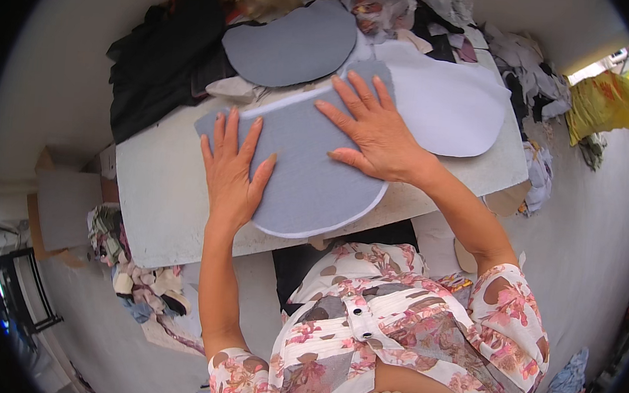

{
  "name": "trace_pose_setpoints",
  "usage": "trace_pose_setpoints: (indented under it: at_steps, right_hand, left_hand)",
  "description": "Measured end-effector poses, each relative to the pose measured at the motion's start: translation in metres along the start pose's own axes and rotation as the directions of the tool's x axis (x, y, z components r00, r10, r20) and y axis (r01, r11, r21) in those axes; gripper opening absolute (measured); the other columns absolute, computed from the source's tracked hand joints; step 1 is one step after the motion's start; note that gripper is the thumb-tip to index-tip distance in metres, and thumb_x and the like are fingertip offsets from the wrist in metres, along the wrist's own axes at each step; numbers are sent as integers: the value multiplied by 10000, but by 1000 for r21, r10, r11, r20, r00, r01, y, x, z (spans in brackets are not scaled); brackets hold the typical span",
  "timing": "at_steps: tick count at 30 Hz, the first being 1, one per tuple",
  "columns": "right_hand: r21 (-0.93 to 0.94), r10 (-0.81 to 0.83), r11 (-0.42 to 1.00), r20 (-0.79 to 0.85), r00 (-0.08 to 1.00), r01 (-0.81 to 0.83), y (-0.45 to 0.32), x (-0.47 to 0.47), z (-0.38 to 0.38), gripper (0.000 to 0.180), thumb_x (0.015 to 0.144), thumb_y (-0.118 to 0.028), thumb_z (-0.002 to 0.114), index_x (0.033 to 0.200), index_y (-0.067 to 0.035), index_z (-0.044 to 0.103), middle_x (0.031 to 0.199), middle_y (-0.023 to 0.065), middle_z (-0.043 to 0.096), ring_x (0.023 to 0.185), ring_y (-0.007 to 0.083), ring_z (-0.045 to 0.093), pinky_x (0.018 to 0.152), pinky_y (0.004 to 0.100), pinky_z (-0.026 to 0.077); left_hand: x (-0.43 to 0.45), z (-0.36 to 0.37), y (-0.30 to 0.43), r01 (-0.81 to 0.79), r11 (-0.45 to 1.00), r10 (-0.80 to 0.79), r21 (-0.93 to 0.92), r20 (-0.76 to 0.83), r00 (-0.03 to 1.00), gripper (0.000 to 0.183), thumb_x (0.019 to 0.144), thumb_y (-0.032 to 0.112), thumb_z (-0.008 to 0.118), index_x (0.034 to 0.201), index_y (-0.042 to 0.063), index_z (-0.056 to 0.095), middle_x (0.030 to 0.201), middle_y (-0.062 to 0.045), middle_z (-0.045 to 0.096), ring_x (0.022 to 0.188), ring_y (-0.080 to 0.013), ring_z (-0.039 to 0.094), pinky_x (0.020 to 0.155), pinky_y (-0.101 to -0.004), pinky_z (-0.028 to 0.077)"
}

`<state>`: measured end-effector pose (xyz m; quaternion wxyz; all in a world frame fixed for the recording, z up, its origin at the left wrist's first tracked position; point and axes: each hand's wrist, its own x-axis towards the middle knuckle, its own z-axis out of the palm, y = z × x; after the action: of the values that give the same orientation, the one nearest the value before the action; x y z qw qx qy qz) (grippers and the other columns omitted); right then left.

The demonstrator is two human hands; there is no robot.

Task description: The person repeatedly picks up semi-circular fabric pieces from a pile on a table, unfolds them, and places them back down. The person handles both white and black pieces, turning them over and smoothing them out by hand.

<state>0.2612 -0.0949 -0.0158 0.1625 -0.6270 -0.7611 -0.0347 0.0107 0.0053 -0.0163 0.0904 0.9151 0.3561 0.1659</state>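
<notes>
A grey fabric piece (316, 180) with a rounded lower edge lies on the white table (164, 201), over a white layer that shows along its curved rim and its upper edge. My left hand (233, 168) rests palm down on its left part, fingers spread. On its upper right part my right hand (375, 132) lies flat, fingers also apart. Beyond them is a darker grey cut piece (293, 42) with a notched upper edge. A white cut piece (449, 107) of similar outline lies to the right of my right hand.
Black cloth (164, 63) is heaped at the table's back left. Clear plastic bags (384, 8) and scraps lie along the back. A yellow plastic bag (610, 106) is at the far right. Fabric scraps (146, 288) and a cardboard box (67, 207) are beside the table on the left.
</notes>
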Motion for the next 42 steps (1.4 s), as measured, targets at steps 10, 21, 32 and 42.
trace_pose_setpoints:
  at_steps: [10, 21, 32, 42]
  right_hand:
    - [246, 537, 841, -267, 801, -482, 99, -5, 2, 293, 737, -251, 765, 917, -55, 643, 902, 85, 668, 867, 270, 632, 707, 387, 496]
    - [195, 559, 829, -275, 783, -524, 133, -9, 37, 100, 794, -149, 629, 807, -69, 688, 780, 114, 675, 748, 301, 644, 670, 403, 495]
    - [630, 686, 667, -312, 657, -398, 127, -31, 0, 111, 800, -158, 663, 852, -61, 684, 766, 81, 675, 706, 209, 650, 634, 316, 490]
    - [331, 331, 937, -738, 588, -112, 106, -45, -79, 250, 717, -50, 637, 964, -76, 665, 922, 73, 671, 883, 276, 615, 767, 367, 502]
  left_hand:
    - [1, -14, -12, 12, 933, -70, -359, -151, 986, 536, 924, 367, 515, 1369, 71, 480, 1511, -158, 305, 1426, -324, 214, 1154, -465, 119]
    - [21, -43, 13, -43, 906, -107, -422, -325, 940, 327, 885, 122, 638, 1198, 26, 616, 1367, -135, 512, 1368, -307, 362, 1109, -409, 267]
    - [103, -32, 120, -59, 818, 14, -573, -82, 997, 287, 842, 189, 689, 1065, 9, 674, 1141, -141, 655, 1155, -295, 569, 991, -352, 414]
    - [199, 69, 197, -158, 669, 149, -726, -77, 986, 347, 837, 298, 677, 915, -40, 691, 828, -179, 699, 739, -308, 674, 680, -366, 498]
